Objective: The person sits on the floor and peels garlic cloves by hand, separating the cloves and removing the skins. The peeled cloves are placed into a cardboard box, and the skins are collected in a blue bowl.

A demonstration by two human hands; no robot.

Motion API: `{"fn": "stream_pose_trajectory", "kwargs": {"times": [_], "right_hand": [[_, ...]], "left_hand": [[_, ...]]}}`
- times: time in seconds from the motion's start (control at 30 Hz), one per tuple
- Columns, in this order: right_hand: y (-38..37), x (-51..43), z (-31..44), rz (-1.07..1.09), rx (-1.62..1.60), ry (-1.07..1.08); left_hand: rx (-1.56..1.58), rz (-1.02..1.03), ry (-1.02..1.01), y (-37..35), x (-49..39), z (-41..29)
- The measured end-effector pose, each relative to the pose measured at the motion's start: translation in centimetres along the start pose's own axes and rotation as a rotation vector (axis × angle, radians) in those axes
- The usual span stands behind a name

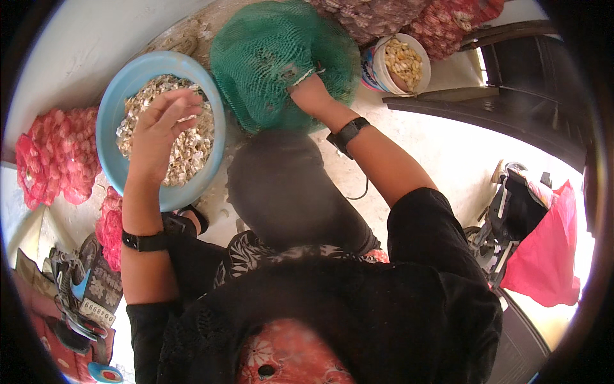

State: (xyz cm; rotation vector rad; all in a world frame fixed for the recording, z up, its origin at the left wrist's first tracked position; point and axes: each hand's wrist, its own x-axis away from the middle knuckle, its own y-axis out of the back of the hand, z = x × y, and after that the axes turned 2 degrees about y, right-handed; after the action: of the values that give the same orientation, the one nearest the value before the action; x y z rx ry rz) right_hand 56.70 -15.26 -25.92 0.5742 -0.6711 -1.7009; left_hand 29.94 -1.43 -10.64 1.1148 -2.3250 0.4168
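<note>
My left hand (pixel 165 117) hovers over a round light-blue plastic basin (pixel 106 139), its fingers loosely bent and apart, with nothing visible in it. Inside the basin lies a heap of small pale pieces (pixel 192 153), which look like garlic cloves and dry skins. My right hand (pixel 312 96) is at a large green mesh bag (pixel 264 53) in front of my knees. A whitish edge or cord of the bag crosses by my fingers. Those fingertips are hidden in the netting, so whether they grip it is unclear.
A white bucket (pixel 379 62) of peeled cloves (pixel 404 60) stands right of the green bag. Red net sacks (pixel 72 149) of bulbs lie at left, with more sacks (pixel 441 29) behind the bucket. At right are a stroller-like frame (pixel 494 230) and a pink bag (pixel 547 259).
</note>
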Motion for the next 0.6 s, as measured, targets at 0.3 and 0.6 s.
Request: {"fn": "stream_pose_trajectory", "kwargs": {"times": [0.3,0.6], "right_hand": [[-4.0,-5.0,2.8,0.164,0.203,-0.004],[-5.6,-7.0,2.3,0.218,0.264,-0.030]], "left_hand": [[-0.111,0.255,-0.018,-2.2,0.2,0.4],[-0.021,0.173,0.020,0.0,0.1,-0.2]]}}
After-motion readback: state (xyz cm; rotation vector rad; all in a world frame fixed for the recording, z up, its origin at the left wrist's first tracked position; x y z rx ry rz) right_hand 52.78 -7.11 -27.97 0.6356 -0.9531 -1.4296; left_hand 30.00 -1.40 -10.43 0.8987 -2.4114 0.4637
